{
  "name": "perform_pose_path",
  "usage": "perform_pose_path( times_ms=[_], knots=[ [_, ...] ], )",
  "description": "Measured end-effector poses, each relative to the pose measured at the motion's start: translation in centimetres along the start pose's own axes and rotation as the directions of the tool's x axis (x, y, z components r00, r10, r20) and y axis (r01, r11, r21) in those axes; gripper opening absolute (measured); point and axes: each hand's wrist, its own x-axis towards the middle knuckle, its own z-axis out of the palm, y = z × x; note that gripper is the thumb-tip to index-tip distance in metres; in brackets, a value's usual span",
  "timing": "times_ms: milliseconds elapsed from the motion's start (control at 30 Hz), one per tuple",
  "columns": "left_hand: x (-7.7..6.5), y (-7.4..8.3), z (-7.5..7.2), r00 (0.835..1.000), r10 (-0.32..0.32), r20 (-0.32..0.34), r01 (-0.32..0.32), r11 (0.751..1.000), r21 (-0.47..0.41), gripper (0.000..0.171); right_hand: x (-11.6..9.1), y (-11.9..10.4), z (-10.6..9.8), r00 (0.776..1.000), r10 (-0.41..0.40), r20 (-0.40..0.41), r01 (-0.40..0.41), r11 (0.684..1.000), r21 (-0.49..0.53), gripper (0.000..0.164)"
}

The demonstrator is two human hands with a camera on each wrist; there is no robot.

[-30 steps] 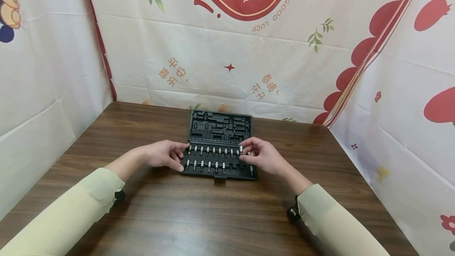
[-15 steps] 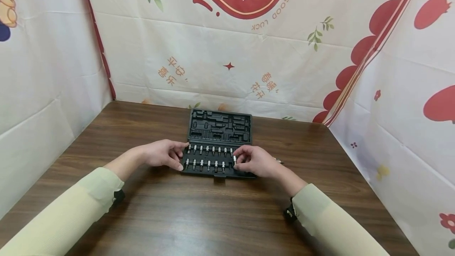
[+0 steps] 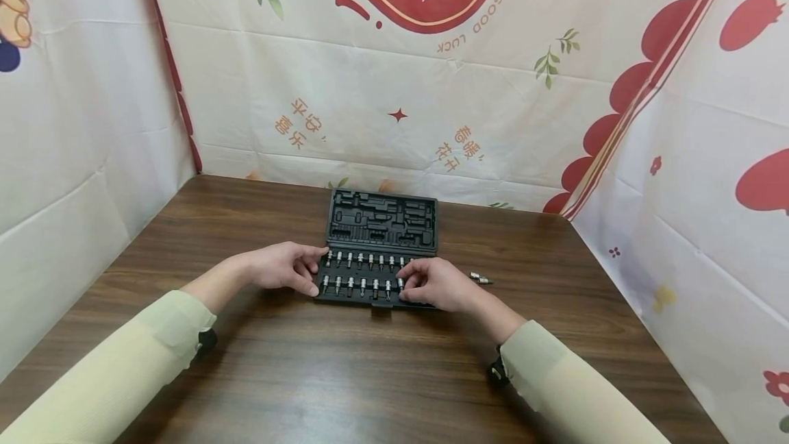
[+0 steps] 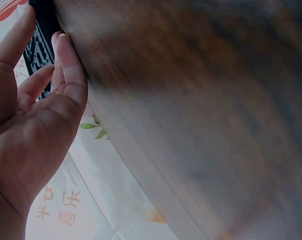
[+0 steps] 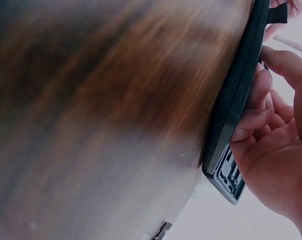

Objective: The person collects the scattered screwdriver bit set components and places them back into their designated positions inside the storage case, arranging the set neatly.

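A black socket bit case lies unfolded on the table, its lid leaning back with moulded recesses. Two rows of silver bit sockets sit in the near half. My right hand is over that half's right part, thumb and index pinching a bit socket at the near row. In the right wrist view its fingertips bend over the case rim, and the pinched piece is mostly hidden. My left hand rests against the case's left edge, index at the far row's end, thumb at the near corner.
One loose bit socket lies on the wooden table to the right of the case, behind my right wrist. Printed cloth walls stand at the back and both sides. The case's latch tab points toward me.
My right hand has moved from the far row down and left to the near row with the bit socket. The loose bit socket on the table has come into view. My left hand stays put.
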Motion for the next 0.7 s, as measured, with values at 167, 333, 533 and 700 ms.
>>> perform_pose_path(
  times_ms=[167, 333, 533, 700],
  knots=[
    [0.02, -0.04, -0.01, 1.000, 0.005, -0.001, -0.005, 1.000, 0.000, 0.095, -0.10, -0.18, 0.17, 1.000, 0.005, -0.013, -0.006, 0.999, -0.040, 0.028],
    [-0.08, -0.03, -0.03, 1.000, 0.021, 0.001, -0.021, 1.000, -0.002, 0.096, -0.19, -0.44, 0.39, 0.999, -0.005, -0.036, 0.002, 0.994, -0.106, 0.029],
    [-0.06, -0.09, 0.02, 1.000, 0.021, -0.001, -0.021, 1.000, -0.006, 0.096, -0.24, -0.23, 0.18, 0.999, -0.003, -0.035, -0.001, 0.993, -0.118, 0.029],
    [-0.03, -0.08, 0.03, 1.000, 0.018, 0.001, -0.018, 1.000, -0.008, 0.096, -0.36, -0.02, -0.32, 0.999, 0.009, -0.042, -0.014, 0.993, -0.117, 0.027]
  ],
)
